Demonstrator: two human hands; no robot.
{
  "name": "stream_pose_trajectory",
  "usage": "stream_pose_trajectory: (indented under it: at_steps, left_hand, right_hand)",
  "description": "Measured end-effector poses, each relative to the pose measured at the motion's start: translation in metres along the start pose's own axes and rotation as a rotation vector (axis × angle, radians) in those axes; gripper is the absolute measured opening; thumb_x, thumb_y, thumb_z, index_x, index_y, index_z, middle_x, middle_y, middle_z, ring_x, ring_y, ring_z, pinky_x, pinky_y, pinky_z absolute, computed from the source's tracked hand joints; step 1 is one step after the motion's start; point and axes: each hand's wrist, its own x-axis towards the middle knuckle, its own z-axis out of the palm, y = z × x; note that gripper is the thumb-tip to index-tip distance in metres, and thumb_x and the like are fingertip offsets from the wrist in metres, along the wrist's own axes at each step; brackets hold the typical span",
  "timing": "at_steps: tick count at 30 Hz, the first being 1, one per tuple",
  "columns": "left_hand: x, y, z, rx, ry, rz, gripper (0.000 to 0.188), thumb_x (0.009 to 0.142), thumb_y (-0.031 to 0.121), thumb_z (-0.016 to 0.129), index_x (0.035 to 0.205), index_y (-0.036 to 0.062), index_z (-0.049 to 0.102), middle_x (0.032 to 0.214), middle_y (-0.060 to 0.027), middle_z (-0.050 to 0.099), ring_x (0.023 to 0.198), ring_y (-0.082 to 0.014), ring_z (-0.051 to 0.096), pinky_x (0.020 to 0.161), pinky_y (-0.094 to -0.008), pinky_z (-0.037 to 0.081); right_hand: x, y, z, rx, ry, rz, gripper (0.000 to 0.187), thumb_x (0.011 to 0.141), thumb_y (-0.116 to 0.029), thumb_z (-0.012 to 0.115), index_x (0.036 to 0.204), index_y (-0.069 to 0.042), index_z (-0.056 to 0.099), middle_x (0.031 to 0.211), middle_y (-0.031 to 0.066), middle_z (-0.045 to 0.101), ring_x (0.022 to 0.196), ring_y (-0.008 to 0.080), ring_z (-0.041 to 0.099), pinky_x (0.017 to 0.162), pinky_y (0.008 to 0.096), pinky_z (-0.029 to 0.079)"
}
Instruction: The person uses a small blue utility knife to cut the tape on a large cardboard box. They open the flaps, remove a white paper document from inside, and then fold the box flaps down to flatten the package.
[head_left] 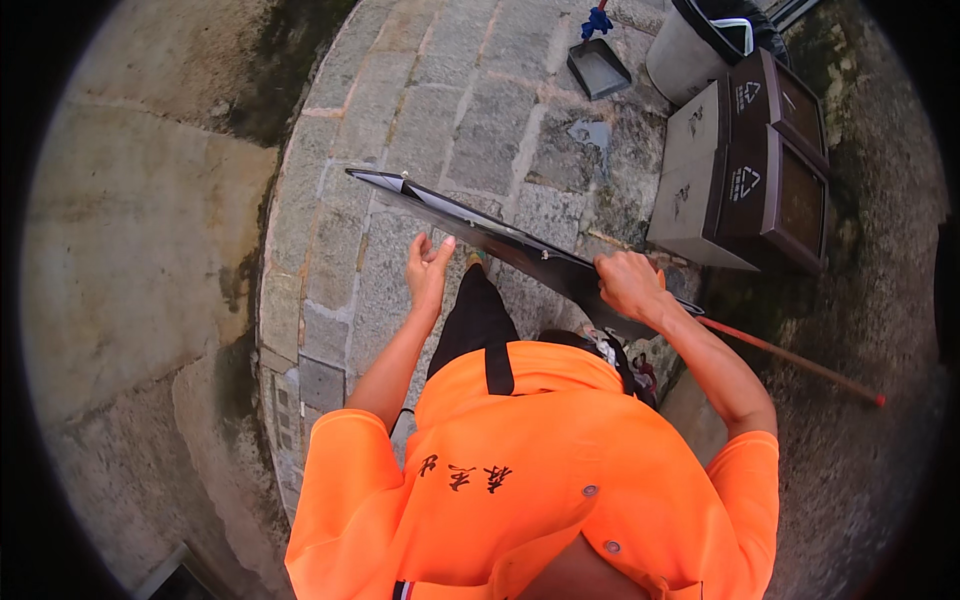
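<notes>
A long black bin bag [475,228], spread flat with a pale strip along its upper edge, stretches across in front of me. My right hand [630,286] is closed on the bag near its right end. Just below the bag's left part is my left hand [428,270], with thumb and fingers apart; it appears not to grip the bag. The bag's lower side partly covers the ground and my legs.
A brown-and-grey double waste bin [735,165] stands to the right. Beyond it is a round bin [680,55] with a black liner. A dustpan [600,70] lies on the stone paving [430,120]. A red pole [790,358] sticks out at right.
</notes>
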Motion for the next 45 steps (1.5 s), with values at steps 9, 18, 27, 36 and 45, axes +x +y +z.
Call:
stream_pose_trajectory:
  at_steps: [9,18,27,36,45]
  left_hand:
    - [0.008,0.010,0.013,-0.994,-0.138,-0.893,0.075,0.080,0.047,0.064,0.133,0.0019,0.036,0.136,-0.0197,0.040,0.125,-0.0406,0.040,0.097,-0.0629,0.035]
    - [0.021,-0.033,0.008,-1.053,0.080,-0.733,0.037,0.070,-0.011,0.054,0.106,-0.0059,0.053,0.113,-0.0179,0.055,0.104,-0.0354,0.055,0.097,-0.0498,0.043]
    - [0.056,0.018,-0.087,-1.080,-0.080,-0.044,0.042,0.070,-0.010,0.057,0.112,-0.0057,0.054,0.109,-0.0163,0.060,0.105,-0.0333,0.056,0.101,-0.0450,0.041]
    - [0.068,0.056,-0.186,-1.036,-0.193,0.278,0.049,0.073,-0.005,0.065,0.120,0.0032,0.056,0.118,-0.0079,0.060,0.110,-0.0274,0.055,0.102,-0.0430,0.039]
    - [0.020,0.118,-0.155,-0.676,-0.120,0.477,0.066,0.065,0.002,0.074,0.126,0.0043,0.048,0.115,-0.0061,0.058,0.106,-0.0260,0.056,0.098,-0.0392,0.043]
  right_hand:
    - [-0.045,-0.049,0.000,-0.125,0.084,-0.268,0.010,0.066,-0.008,0.057,0.070,0.000,0.055,0.065,0.0152,0.061,0.060,0.0279,0.064,0.050,0.0377,0.049]
    - [-0.064,-0.022,0.046,-0.288,0.437,-0.295,0.037,0.073,-0.012,0.054,0.101,0.012,0.056,0.098,0.0284,0.060,0.093,0.0416,0.060,0.079,0.0428,0.049]
    - [-0.029,0.021,0.085,0.351,0.111,-0.074,0.045,0.086,-0.017,0.058,0.126,-0.001,0.044,0.131,0.0216,0.045,0.120,0.0401,0.044,0.100,0.0446,0.037]
    - [0.009,0.047,0.011,0.657,0.452,0.060,0.050,0.084,-0.023,0.062,0.126,0.000,0.048,0.124,0.0222,0.054,0.116,0.0327,0.052,0.094,0.0398,0.043]
    - [0.052,0.057,-0.065,1.206,0.648,-0.042,0.066,0.088,-0.036,0.062,0.138,-0.003,0.036,0.137,0.0144,0.045,0.125,0.0245,0.044,0.098,0.0351,0.040]
